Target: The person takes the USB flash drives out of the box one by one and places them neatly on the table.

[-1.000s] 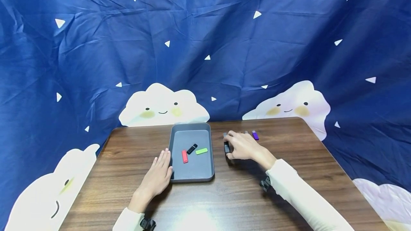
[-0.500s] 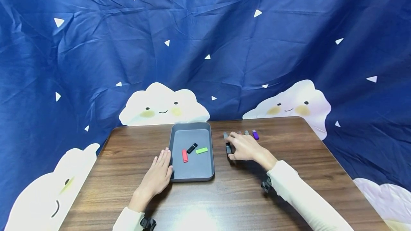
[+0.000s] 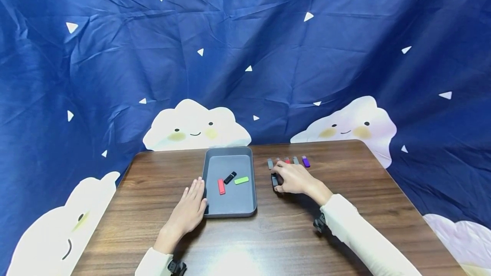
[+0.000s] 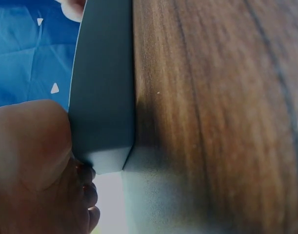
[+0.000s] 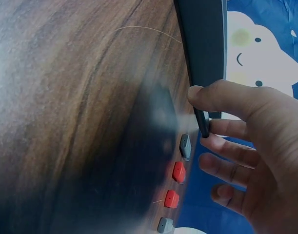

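My right hand (image 3: 293,178) pinches a black USB stick (image 3: 274,180) between thumb and fingertips, to the right of the tray. In the right wrist view the black stick (image 5: 202,124) points down below the thumb, close over the table. My left hand (image 3: 187,208) lies along the left side of a grey tray (image 3: 230,215), its fingers straight against the wall. The left wrist view shows that tray wall (image 4: 102,83) beside the hand. Inside the tray are a red USB stick (image 3: 221,186), a black one with a silver band (image 3: 230,177) and a green USB stick (image 3: 241,180).
Behind my right hand a row of USB sticks lies near the table's back edge: a grey stick (image 3: 270,164), two red ones, another grey stick (image 3: 296,160) and a purple stick (image 3: 305,162). A blue curtain (image 3: 268,88) with clouds hangs behind the wooden table (image 3: 165,169).
My right hand has shifted slightly right and toward me with the black USB stick, uncovering more of the row behind it. The left hand and tray stay put.
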`<action>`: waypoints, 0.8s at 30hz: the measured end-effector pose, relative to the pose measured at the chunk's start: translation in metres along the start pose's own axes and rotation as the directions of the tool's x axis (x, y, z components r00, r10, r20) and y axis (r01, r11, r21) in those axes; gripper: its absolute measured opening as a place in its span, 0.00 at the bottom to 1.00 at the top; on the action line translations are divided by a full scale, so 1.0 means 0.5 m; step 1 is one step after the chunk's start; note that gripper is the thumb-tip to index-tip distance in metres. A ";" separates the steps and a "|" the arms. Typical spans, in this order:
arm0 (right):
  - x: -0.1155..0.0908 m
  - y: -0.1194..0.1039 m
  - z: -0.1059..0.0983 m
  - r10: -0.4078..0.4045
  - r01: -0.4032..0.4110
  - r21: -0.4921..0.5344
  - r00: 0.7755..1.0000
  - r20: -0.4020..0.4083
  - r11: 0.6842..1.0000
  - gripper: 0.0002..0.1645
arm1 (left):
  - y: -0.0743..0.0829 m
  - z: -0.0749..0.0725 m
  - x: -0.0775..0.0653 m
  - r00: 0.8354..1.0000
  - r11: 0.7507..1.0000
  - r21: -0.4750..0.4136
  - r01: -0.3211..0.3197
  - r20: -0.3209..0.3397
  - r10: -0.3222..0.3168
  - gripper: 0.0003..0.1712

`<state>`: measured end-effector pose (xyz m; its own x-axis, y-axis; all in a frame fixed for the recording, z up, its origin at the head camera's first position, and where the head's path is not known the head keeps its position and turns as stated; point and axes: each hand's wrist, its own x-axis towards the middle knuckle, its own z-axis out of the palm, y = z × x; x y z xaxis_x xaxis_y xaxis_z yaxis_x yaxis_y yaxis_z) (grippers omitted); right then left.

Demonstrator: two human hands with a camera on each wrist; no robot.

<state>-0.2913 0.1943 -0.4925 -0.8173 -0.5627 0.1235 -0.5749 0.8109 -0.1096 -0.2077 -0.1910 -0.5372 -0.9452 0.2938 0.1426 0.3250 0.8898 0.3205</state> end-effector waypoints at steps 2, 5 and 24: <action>0.000 0.001 0.001 -0.002 0.002 0.004 1.000 0.004 1.000 0.35 | 0.000 -0.001 0.000 1.000 1.000 -0.004 -0.006 -0.007 0.006 0.35; -0.001 0.003 0.003 -0.005 0.005 0.006 1.000 0.013 1.000 0.35 | 0.000 -0.001 0.001 1.000 1.000 -0.004 -0.011 -0.013 0.011 0.35; 0.000 0.007 0.026 0.018 -0.021 0.038 0.997 0.069 0.999 0.35 | 0.000 -0.003 -0.001 1.000 1.000 -0.004 -0.003 -0.003 0.003 0.35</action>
<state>-0.2937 0.1949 -0.5057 -0.8282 -0.5578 0.0535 -0.5590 0.8157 -0.1492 -0.2071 -0.1920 -0.5359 -0.9441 0.2953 0.1462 0.3278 0.8874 0.3241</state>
